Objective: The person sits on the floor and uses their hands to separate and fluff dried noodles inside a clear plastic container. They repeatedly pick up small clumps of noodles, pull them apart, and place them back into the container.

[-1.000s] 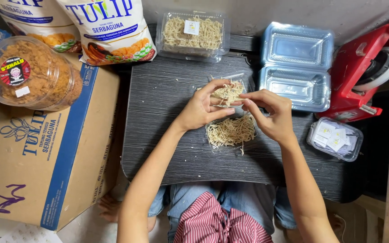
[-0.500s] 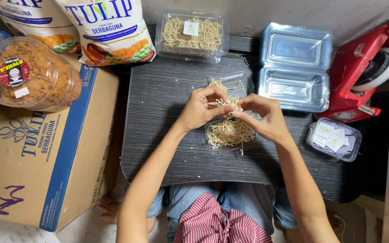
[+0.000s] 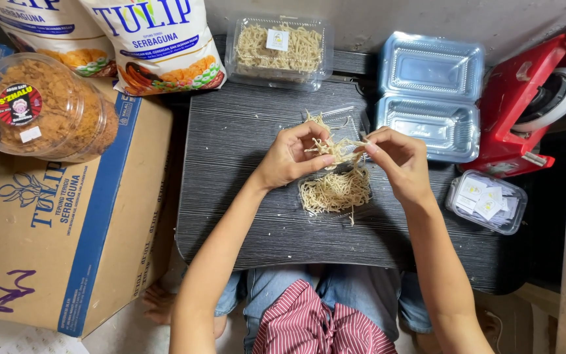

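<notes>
Clump of pale thin fried noodle sticks (image 3: 335,148) pinched between left hand (image 3: 289,157) and right hand (image 3: 397,160), both clamped on it, over the clear plastic tray (image 3: 335,190) mid dark ribbed tabletop (image 3: 244,190); brittle strands could snap and scatter past the tray toward the near edge

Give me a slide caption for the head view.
Left hand and right hand hold pale thin noodle sticks over a clear plastic tray.
</notes>
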